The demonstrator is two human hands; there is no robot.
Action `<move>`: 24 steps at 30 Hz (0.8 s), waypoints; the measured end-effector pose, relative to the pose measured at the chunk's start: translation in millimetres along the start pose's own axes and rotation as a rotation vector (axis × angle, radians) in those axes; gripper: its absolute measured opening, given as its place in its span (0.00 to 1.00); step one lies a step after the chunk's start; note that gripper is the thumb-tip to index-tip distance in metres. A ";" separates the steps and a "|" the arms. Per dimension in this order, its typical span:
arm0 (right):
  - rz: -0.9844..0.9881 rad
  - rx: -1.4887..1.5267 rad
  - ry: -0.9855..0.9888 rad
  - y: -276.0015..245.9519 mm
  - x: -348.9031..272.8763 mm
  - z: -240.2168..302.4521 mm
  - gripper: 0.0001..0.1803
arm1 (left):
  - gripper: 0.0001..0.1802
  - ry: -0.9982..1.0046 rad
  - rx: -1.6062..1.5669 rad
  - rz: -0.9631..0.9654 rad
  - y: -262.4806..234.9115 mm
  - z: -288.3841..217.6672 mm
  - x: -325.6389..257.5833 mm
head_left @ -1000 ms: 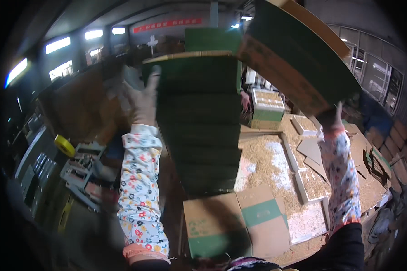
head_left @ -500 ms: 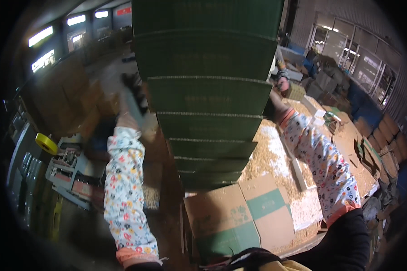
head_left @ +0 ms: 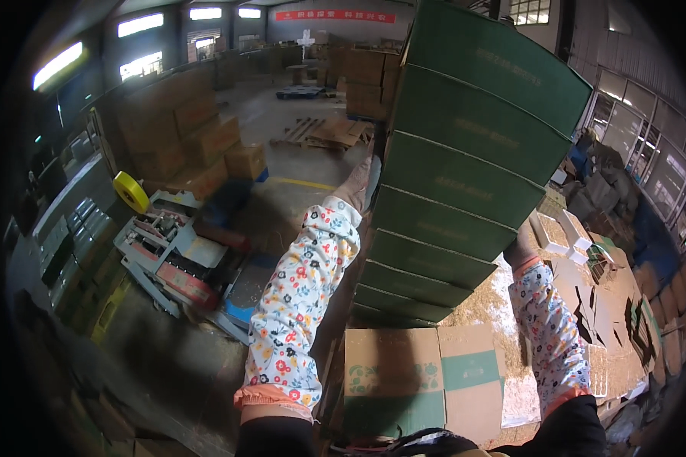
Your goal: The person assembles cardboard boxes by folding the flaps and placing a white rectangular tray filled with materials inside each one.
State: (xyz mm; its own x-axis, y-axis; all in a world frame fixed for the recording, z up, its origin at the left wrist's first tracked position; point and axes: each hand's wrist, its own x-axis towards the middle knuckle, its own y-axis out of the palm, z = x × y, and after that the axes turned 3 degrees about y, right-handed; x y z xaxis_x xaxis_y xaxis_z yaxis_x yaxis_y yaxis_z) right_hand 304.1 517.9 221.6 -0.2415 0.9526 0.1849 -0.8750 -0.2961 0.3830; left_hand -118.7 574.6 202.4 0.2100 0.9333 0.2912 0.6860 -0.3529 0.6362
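Note:
A tall stack of green cartons (head_left: 450, 186) stands in front of me, leaning to the right in the head view. Against its left side lies my left hand (head_left: 356, 185), with something greyish over the fingers. My right hand (head_left: 522, 245) is at the stack's right edge, its fingers hidden behind the cartons. Between them the two hands hold the stack by its sides. Flowered sleeve covers wrap both forearms. Below the stack sits a brown carton with green bands (head_left: 395, 373), closer to my body.
A carton-taping machine (head_left: 179, 263) with a yellow tape roll (head_left: 131, 192) stands at left. Brown cartons (head_left: 194, 141) are piled behind it. On the right are wood shavings, small white boxes (head_left: 550, 232) and flat cardboard (head_left: 587, 305). A pallet (head_left: 300, 92) lies farther back.
My left hand, apart from the stack before, now rests against its left side. The view has turned left, so the stack appears farther right and tilted. My right hand stays at its right edge.

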 end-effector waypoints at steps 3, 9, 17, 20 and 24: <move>-0.112 -0.473 0.005 20.3 -44.1 -46.5 0.36 | 0.22 -0.004 0.022 -0.150 46.9 -26.5 -88.5; 0.227 0.460 0.372 68.1 -108.2 -144.7 0.21 | 0.23 0.116 0.011 -0.360 -23.3 -20.0 -152.7; 0.233 -0.157 -0.251 58.0 -45.6 -151.4 0.25 | 0.24 0.187 0.043 -0.199 -47.6 -29.3 -129.2; -0.086 0.130 0.264 102.6 -77.2 -124.1 0.29 | 0.25 0.282 0.093 -0.809 -82.0 1.1 -184.6; -0.267 -0.434 0.054 -1.8 -81.2 -179.8 0.25 | 0.41 -0.432 0.043 -0.828 37.5 153.3 -165.9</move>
State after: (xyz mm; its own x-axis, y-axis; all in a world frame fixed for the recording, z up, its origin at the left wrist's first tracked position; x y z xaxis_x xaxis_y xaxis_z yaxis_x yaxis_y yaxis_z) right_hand 249.8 453.5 43.1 0.0026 0.9968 0.0804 -1.0000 0.0029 -0.0032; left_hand -21.0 416.7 68.4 -0.1225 0.8334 -0.5389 0.7564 0.4300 0.4930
